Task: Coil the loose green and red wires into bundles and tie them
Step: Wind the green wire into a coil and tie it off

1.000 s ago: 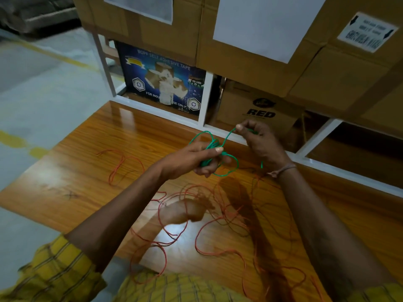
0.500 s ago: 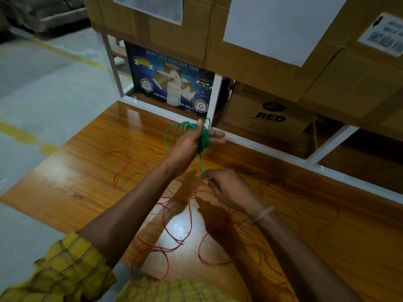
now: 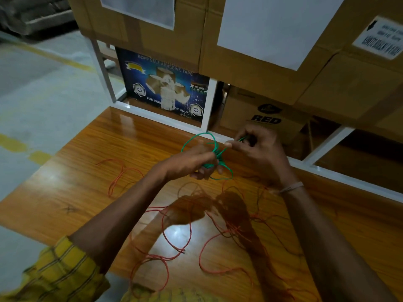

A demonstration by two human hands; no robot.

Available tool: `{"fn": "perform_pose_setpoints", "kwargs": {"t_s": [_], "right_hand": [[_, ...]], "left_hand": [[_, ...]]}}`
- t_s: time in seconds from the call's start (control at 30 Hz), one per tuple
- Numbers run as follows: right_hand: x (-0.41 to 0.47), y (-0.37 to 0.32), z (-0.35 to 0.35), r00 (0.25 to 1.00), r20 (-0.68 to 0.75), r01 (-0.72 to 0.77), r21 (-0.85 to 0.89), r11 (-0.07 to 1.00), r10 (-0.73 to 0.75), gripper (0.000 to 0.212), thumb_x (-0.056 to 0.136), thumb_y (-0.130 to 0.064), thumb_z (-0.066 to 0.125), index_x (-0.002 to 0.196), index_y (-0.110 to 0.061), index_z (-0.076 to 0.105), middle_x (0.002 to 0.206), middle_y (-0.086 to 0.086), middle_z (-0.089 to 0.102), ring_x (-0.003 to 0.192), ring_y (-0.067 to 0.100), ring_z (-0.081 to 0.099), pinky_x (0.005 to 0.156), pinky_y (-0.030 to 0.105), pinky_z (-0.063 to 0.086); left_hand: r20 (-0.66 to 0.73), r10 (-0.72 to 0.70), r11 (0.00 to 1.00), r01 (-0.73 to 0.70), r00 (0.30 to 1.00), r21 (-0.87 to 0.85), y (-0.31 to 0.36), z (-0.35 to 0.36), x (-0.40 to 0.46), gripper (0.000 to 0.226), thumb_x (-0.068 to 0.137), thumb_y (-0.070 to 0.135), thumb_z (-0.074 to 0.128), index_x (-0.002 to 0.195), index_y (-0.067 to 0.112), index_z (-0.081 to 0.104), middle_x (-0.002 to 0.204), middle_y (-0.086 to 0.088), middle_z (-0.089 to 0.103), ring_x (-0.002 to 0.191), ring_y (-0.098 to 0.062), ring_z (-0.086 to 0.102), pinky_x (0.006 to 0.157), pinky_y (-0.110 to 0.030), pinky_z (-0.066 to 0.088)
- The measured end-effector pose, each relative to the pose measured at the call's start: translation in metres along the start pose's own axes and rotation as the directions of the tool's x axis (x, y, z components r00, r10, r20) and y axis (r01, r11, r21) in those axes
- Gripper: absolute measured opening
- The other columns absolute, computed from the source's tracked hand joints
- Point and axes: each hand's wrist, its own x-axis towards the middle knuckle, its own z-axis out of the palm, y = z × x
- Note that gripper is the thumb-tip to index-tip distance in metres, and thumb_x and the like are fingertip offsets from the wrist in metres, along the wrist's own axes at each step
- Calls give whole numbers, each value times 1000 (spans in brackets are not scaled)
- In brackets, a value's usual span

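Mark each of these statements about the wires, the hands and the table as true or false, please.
1. The left hand holds the coiled thin green wire. True.
2. The right hand rests flat on the glossy wooden table. False: it is raised and pinches an end of the green wire.
3. The thin red wire lies loose on the table. True.
4. The red wire is already tied in a bundle. False: it is spread in loose loops.
5. The dark blue adhesive tape box stands on the table. False: it sits in the rack behind it.
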Motion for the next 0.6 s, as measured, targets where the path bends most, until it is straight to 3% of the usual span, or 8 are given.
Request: {"fn": "perform_pose_setpoints", "kwargs": {"t_s": [0.03, 0.1, 0.23, 0.33, 0.43, 0.53, 0.6], "right_hand": [[-2, 1, 1, 1000, 2, -26, 55, 998, 26, 25, 83, -27, 89, 80, -10, 71, 66, 9, 55, 62, 11, 48, 58, 31, 39], [-8, 4, 5, 1000, 1, -10, 75, 997, 10, 23, 85, -30, 87, 85, -13, 72, 78, 9, 60, 69, 16, 54, 63, 37, 43], [-12, 10, 8, 1000, -27, -1, 66, 998, 2, 17, 95, -29, 77, 110, -24, 72, 112, 4, 65, 102, 19, 65, 84, 48, 56], [-16, 6, 9, 998, 65, -37, 260, 965, 21, 22, 105, -16, 61, 126, -16, 68, 125, 5, 72, 124, 20, 65, 106, 49, 52], [-22, 8, 17, 983, 152, -153, 396, 905, 100, 30, 110, -12, 45, 133, -7, 64, 126, 10, 75, 129, 25, 64, 117, 48, 43], [-29, 19, 26, 974, 165, -217, 473, 854, 157, 36, 107, -23, 44, 129, -6, 67, 126, 17, 72, 129, 38, 61, 119, 63, 35], [-33, 22, 29, 973, 140, -229, 502, 834, 183, 39, 105, -25, 44, 124, -1, 69, 121, 25, 69, 125, 46, 59, 117, 67, 35]], "left_hand": [[18, 14, 998, -15, 1000, 54, 0, -1, 0, 29, 101, 18, 56, 80, 24, 75, 68, -17, 54, 57, -27, 47, 52, -21, 44], [60, 13, 992, -20, 998, 122, -1, -3, -2, 17, 106, 18, 65, 90, 16, 70, 61, 3, 61, 52, -16, 53, 52, -27, 44], [178, 26, 1000, -27, 984, 4, -4, -6, -3, 37, 112, 22, 53, 97, -10, 65, 52, 6, 45, 47, -13, 42, 61, -36, 46], [263, 59, 993, -30, 963, -113, -4, -6, -3, 38, 113, 21, 45, 98, -10, 63, 52, 2, 37, 44, -15, 33, 64, -35, 46], [319, 95, 982, -35, 943, -188, -4, -7, -2, 38, 114, 21, 41, 99, -5, 63, 49, 7, 36, 41, -11, 32, 65, -35, 47], [326, 112, 962, -20, 939, -273, -4, -7, -1, 38, 113, 21, 40, 95, -1, 65, 47, 7, 33, 39, -8, 32, 65, -31, 50], [326, 119, 949, -11, 938, -314, -6, -7, 0, 38, 114, 21, 38, 95, 2, 66, 48, 8, 33, 38, -7, 31, 66, -32, 50]]}}
